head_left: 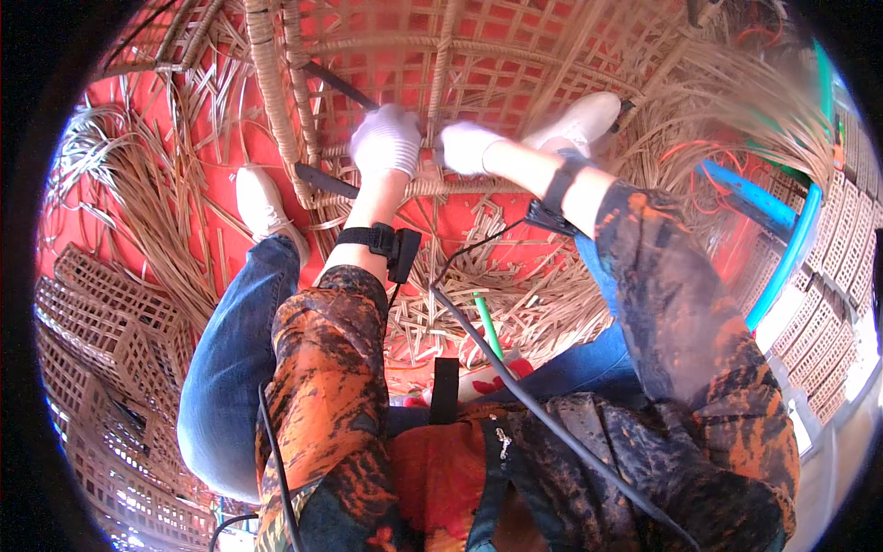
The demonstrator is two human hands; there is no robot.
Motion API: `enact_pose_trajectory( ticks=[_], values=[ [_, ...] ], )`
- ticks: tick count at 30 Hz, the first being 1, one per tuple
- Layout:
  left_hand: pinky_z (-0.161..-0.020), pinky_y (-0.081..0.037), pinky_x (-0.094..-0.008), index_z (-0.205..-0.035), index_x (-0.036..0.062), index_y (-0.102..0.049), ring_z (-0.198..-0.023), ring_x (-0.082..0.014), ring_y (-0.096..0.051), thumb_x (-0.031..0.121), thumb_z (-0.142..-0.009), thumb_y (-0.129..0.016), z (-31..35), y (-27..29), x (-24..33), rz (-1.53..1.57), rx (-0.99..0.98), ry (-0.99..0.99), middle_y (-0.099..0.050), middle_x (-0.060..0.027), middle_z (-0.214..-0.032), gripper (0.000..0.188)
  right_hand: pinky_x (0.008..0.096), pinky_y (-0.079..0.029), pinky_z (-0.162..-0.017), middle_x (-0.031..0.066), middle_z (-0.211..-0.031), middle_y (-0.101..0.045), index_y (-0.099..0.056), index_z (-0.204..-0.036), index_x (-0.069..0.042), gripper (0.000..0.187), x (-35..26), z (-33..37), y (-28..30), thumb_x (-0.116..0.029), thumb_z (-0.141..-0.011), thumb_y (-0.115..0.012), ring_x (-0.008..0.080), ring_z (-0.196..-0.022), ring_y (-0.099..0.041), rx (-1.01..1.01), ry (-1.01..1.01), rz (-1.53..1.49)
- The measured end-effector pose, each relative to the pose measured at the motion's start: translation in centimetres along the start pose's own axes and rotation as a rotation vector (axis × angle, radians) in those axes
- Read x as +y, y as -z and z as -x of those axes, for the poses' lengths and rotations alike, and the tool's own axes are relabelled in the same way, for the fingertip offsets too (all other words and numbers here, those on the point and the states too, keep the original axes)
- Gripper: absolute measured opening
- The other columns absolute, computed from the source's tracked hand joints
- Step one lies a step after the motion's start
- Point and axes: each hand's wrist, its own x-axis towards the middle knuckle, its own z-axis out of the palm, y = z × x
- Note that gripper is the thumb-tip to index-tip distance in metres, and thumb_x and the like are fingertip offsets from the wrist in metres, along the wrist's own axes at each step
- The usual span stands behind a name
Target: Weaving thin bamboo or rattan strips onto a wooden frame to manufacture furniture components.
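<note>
A large brown wicker panel (368, 60) with an open lattice and a cord-wrapped frame stands before me. Both hands are at its lower part, in white gloves and slightly blurred. My left hand (384, 141) is closed over the lattice near a dark flat bar (338, 85); its fingertips are hidden. Just to its right, my right hand (467, 148) is curled closed in front of the wrapped lower edge. What either hand grips is hidden or too small to make out. Another dark bar (326, 180) sticks out below the left hand.
Loose strips lie in bundles at left (152, 198) and right (708, 120). Cut scraps (487, 276) litter the red floor covering (253, 110) between my legs, with a green stick (488, 324) there. Woven pieces (120, 322) are stacked at left. A blue curved frame (786, 258) stands at right.
</note>
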Motion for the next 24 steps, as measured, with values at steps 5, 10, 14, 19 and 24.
enact_pose_trajectory(
  ticks=[5,10,14,19,24],
  values=[
    [-0.09,-0.047,-0.039,-0.11,0.0095,-0.065,-0.102,-0.0304,-0.061,0.046,-0.075,-0.064,-0.4,-0.3,0.8,-0.001,-0.152,-0.053,-0.064,-0.016,-0.109,0.051,0.0446,-0.049,-0.078,0.0187,-0.086,-0.065,-0.066,-0.085,-0.003,0.027,-6.0,7.6,2.2,-0.026,-0.078,-0.052,0.034,-0.084,-0.063,-0.039,0.298,-0.062],
    [-0.091,-0.047,-0.0386,-0.121,0.0127,-0.059,-0.106,-0.0298,-0.059,0.04,-0.075,-0.063,-1.0,-2.5,0.9,-0.133,0.001,-0.059,-0.061,-0.0194,-0.114,0.053,0.0437,-0.045,-0.066,0.0185,-0.075,-0.06,-0.059,-0.081,-0.004,0.027,-6.9,10.8,4.2,-0.029,-0.085,-0.052,0.0344,-0.069,-0.059,-0.137,0.503,-0.292],
    [-0.09,-0.047,-0.0412,-0.12,0.0173,-0.059,-0.101,-0.0316,-0.061,0.035,-0.077,-0.062,-1.8,-3.7,-0.1,-0.026,0.009,-0.002,-0.063,-0.0174,-0.11,0.047,0.0429,-0.047,-0.07,0.0182,-0.078,-0.062,-0.064,-0.085,-0.003,0.037,-9.1,12.0,3.4,-0.037,-0.084,-0.051,0.0312,-0.072,-0.061,-0.314,0.527,-0.313],
    [-0.083,-0.05,-0.039,-0.106,0.0207,-0.068,-0.094,-0.0333,-0.062,0.025,-0.084,-0.056,-3.5,-4.6,-2.7,0.058,0.039,-0.122,-0.065,-0.0158,-0.1,0.025,0.0379,-0.051,-0.064,0.0137,-0.089,-0.067,-0.066,-0.097,-0.009,0.03,-0.3,4.8,0.1,-0.031,-0.085,-0.052,0.0239,-0.073,-0.064,0.056,0.688,-0.201],
    [-0.08,-0.051,-0.0439,-0.096,0.0146,-0.068,-0.093,-0.0367,-0.063,0.024,-0.085,-0.05,-2.3,-4.5,-0.4,-0.056,0.029,-0.022,-0.066,-0.0185,-0.096,0.023,0.0337,-0.052,-0.065,0.0102,-0.089,-0.065,-0.053,-0.123,-0.01,0.036,5.6,-0.5,0.9,-0.021,-0.089,-0.048,0.0187,-0.069,-0.062,0.275,0.033,-0.458]
  ],
)
